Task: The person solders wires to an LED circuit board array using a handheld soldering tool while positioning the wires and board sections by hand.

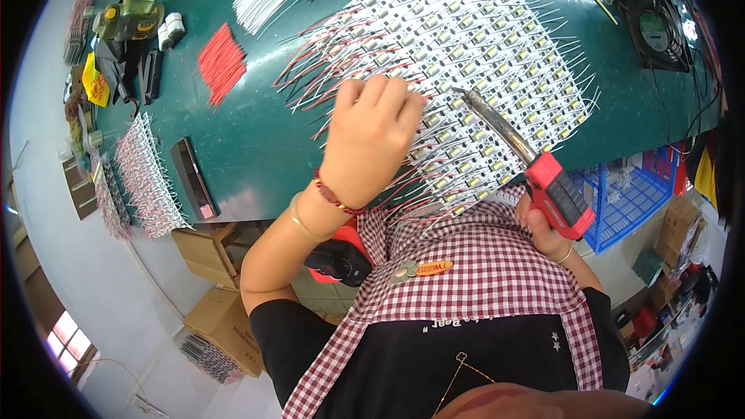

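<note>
"Looking close, how were the hands?"

"Right hand (547, 234) wrapped round a soldering iron (555, 192); left hand (374, 124) curled over a white panel (497, 54), pinching what, I couldn't tell."

"And beyond?"

"The panel lay on a green table (240, 136); a blue crate (632, 221) sat below, a red wire bundle (221, 66) and a fan (656, 27) farther off."

A head-worn fisheye looks steeply down from close above; the green table (247, 157) lies ahead; the checked apron (481, 283), nearer.

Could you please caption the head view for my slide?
Left hand over wired circuit boards, right hand holding a red soldering iron.
</note>
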{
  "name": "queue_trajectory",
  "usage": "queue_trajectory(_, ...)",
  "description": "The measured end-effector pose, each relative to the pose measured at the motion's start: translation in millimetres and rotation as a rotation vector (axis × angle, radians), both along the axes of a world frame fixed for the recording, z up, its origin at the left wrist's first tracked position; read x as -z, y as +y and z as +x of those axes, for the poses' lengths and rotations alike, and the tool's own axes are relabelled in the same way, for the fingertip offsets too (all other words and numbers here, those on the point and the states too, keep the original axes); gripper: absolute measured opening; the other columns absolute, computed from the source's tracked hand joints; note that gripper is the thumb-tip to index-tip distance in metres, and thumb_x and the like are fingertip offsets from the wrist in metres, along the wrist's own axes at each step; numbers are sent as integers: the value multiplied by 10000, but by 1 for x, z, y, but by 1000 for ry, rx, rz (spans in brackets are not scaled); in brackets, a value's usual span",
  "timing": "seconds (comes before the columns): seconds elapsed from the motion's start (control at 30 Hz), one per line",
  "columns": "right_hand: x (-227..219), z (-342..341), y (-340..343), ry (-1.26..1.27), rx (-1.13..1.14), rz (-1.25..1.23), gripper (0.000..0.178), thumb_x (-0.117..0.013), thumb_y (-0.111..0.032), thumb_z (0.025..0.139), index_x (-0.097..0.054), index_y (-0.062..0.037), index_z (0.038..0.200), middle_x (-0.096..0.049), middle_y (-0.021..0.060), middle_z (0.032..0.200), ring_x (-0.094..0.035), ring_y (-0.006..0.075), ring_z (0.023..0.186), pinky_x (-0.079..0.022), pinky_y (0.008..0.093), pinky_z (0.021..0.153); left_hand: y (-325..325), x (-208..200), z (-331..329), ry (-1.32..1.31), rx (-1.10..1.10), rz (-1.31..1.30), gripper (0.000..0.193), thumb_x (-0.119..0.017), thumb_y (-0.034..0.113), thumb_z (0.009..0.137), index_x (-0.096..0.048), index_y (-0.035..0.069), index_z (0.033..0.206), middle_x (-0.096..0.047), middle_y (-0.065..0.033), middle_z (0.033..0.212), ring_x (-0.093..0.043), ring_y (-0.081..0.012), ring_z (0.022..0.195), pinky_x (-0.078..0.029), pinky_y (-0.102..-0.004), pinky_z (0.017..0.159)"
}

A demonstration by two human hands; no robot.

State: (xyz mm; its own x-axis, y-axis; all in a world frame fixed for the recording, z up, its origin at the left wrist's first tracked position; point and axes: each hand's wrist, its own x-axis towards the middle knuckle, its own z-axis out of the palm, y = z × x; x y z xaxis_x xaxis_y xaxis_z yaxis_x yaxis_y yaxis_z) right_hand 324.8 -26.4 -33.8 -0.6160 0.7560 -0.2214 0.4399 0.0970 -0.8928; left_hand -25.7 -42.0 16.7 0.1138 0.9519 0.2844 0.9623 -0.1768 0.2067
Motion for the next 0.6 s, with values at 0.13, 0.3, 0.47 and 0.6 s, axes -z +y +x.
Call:
queue_trajectory(0.13,-1,2,2,88,44,-64,279,-691,-37,789,-681,-2,1065,-685,164,924,-678,323,784,-531,365,662,-5,-22,-18,-24,-72,-10,218,-659,12,727,-700,99,923,-527,-24,798,-539,-202,788,-379,-357,710)
queue_trajectory(0.3,9,16,-1,-25,28,-13,272,-688,-52,789,-687,1,1056,-696,154,933,-690,315,820,-535,375,704,-6,-20,-1,-206,-14,64,290,-658,-34,698,-707,51,971,-533,-46,785,-534,-222,766,-419,-339,702)
queue_trajectory(0.47,-3,1,2,110,59,-100,247,-675,-77,796,-691,0,1030,-696,155,927,-688,326,847,-531,392,733,-9,11,22,-240,22,6,277,-635,-29,723,-697,29,987,-527,-52,812,-519,-223,765,-422,-342,706)
queue_trajectory(0.6,-2,5,3,95,10,-68,221,-673,-67,778,-687,-5,990,-688,157,912,-675,340,797,-526,383,706,-8,18,22,-234,26,7,277,-632,-27,733,-693,25,998,-518,-53,812,-516,-221,765,-424,-343,709)
